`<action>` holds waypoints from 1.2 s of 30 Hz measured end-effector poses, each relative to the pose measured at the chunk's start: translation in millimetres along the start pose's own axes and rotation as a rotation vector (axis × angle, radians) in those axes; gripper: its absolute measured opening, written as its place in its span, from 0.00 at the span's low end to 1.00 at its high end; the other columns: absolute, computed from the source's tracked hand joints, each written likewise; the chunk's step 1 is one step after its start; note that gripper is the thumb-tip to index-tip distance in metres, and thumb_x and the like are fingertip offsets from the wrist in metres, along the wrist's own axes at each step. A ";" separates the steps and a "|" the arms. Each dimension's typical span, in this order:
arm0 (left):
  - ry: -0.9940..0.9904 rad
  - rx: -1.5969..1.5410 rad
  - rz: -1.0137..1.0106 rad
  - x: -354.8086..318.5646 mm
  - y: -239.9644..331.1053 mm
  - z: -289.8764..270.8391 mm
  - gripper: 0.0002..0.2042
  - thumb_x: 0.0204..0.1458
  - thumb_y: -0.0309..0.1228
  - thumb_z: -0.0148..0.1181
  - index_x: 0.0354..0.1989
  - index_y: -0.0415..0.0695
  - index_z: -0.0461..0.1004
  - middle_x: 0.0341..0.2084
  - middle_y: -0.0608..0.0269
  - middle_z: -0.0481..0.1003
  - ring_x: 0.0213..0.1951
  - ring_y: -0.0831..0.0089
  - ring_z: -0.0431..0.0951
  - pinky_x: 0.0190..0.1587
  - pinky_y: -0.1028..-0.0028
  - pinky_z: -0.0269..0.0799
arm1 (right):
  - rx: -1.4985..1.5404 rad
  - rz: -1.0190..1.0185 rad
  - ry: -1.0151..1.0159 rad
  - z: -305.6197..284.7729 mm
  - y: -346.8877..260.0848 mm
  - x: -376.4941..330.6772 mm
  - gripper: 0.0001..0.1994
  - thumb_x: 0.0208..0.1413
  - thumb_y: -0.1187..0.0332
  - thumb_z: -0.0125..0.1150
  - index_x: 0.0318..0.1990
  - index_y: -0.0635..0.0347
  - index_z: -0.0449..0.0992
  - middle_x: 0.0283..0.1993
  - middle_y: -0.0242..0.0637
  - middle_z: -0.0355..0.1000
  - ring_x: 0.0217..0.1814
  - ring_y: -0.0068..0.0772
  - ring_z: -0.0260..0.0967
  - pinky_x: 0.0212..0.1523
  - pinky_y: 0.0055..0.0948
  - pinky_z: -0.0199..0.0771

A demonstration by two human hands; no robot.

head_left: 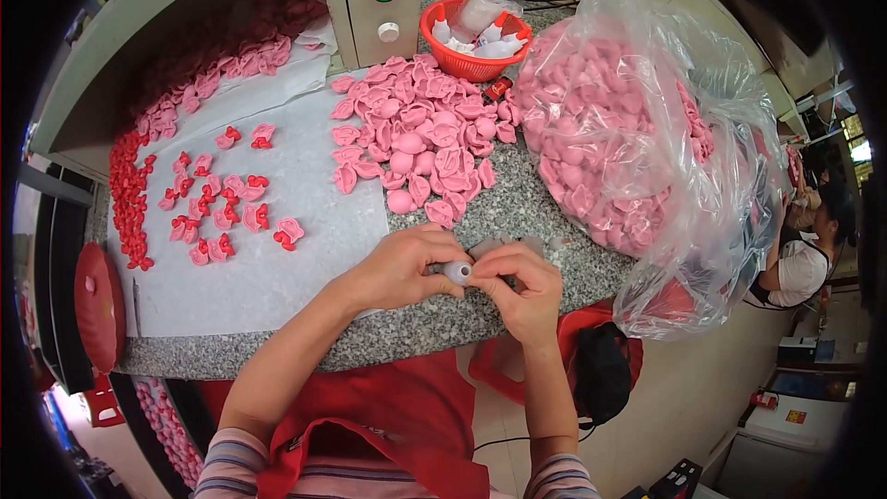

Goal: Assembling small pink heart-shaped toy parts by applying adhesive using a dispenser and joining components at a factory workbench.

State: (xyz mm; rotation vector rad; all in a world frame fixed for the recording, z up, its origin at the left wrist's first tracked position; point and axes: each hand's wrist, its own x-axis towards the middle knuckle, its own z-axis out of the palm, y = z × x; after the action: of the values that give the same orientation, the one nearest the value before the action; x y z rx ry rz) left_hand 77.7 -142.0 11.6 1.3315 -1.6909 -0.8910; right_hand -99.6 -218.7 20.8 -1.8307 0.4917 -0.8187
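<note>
A small whitish squeeze bottle (455,272) is in my left hand (405,266), its round open mouth facing up toward me. My right hand (523,288) has thumb and forefinger pinched right at the rim of that mouth; whatever they hold, if anything, is too small to make out. Both hands are over the front edge of the speckled granite counter (277,351). Just beyond them lies a heap of pink curled moulded pieces (416,129). A few pale translucent bits (533,244) lie behind my right fingers, partly hidden.
A large clear bag (610,129) full of pink pieces stands at right. Red bow-like pieces (127,203) and pink-red pairs (222,212) lie on white paper (323,268). An orange basket (471,65) holds red-tipped bottles. A red dish (100,314) is far left; another person (799,263) sits far right.
</note>
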 end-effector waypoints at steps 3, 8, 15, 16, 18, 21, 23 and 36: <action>0.056 0.023 -0.058 -1.1 1.4 5.7 0.14 0.37 0.33 0.69 0.34 0.43 0.76 0.28 0.65 0.73 0.34 0.67 0.70 0.37 0.71 0.66 | -0.145 0.055 0.157 3.1 -7.1 -14.6 0.07 0.46 0.80 0.61 0.34 0.66 0.77 0.33 0.39 0.74 0.34 0.27 0.72 0.36 0.23 0.70; 0.236 0.140 0.018 -4.6 -2.3 20.6 0.15 0.37 0.35 0.69 0.34 0.44 0.76 0.27 0.65 0.74 0.32 0.67 0.72 0.36 0.71 0.68 | -0.466 -0.028 0.358 -2.6 -1.5 -23.5 0.10 0.48 0.79 0.59 0.40 0.64 0.76 0.34 0.39 0.74 0.34 0.29 0.72 0.38 0.25 0.70; 0.451 0.305 0.015 -7.9 2.5 40.2 0.15 0.37 0.34 0.69 0.34 0.45 0.75 0.27 0.64 0.72 0.32 0.65 0.72 0.33 0.69 0.70 | -0.630 0.032 0.249 -9.8 8.5 -25.1 0.06 0.48 0.80 0.58 0.35 0.64 0.75 0.34 0.34 0.72 0.34 0.25 0.69 0.36 0.23 0.68; 0.465 0.322 0.049 -8.4 2.9 42.0 0.14 0.37 0.33 0.68 0.34 0.45 0.74 0.26 0.65 0.71 0.32 0.65 0.72 0.32 0.70 0.70 | -0.462 0.175 0.290 -13.7 5.9 -25.3 0.06 0.48 0.80 0.58 0.35 0.65 0.74 0.33 0.33 0.71 0.34 0.23 0.68 0.36 0.21 0.67; 0.496 0.336 0.071 -9.0 2.2 42.3 0.14 0.37 0.33 0.68 0.34 0.46 0.73 0.26 0.65 0.70 0.32 0.65 0.72 0.31 0.70 0.70 | -0.394 0.198 0.300 -14.3 4.3 -31.7 0.07 0.49 0.81 0.57 0.37 0.66 0.73 0.34 0.30 0.70 0.35 0.20 0.67 0.36 0.19 0.67; 0.504 0.331 0.058 -11.1 1.4 44.0 0.15 0.35 0.31 0.68 0.33 0.47 0.72 0.27 0.66 0.69 0.33 0.66 0.72 0.31 0.69 0.70 | -0.274 0.085 0.315 5.5 -16.4 -32.7 0.12 0.48 0.83 0.55 0.42 0.67 0.71 0.35 0.30 0.69 0.35 0.21 0.67 0.36 0.19 0.69; 0.513 0.382 0.065 -12.9 -0.9 43.5 0.15 0.31 0.30 0.67 0.32 0.46 0.72 0.27 0.65 0.68 0.34 0.66 0.73 0.30 0.69 0.71 | -0.483 0.032 0.178 23.6 -27.2 -28.9 0.14 0.45 0.82 0.59 0.43 0.67 0.71 0.35 0.32 0.68 0.35 0.22 0.66 0.34 0.18 0.69; 0.529 0.337 0.087 -14.3 -3.6 48.6 0.14 0.32 0.30 0.66 0.29 0.44 0.70 0.27 0.65 0.67 0.36 0.67 0.71 0.28 0.69 0.72 | 0.158 0.535 0.303 13.5 -19.8 6.9 0.03 0.46 0.79 0.60 0.29 0.64 0.73 0.26 0.31 0.70 0.25 0.18 0.64 0.26 0.16 0.60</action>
State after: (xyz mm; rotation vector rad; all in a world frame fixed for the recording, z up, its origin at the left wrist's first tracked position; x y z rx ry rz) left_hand 37.6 -126.1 -15.3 1.5328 -1.4941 -0.1709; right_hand -85.9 -206.9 37.8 -1.3386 1.0279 -0.7352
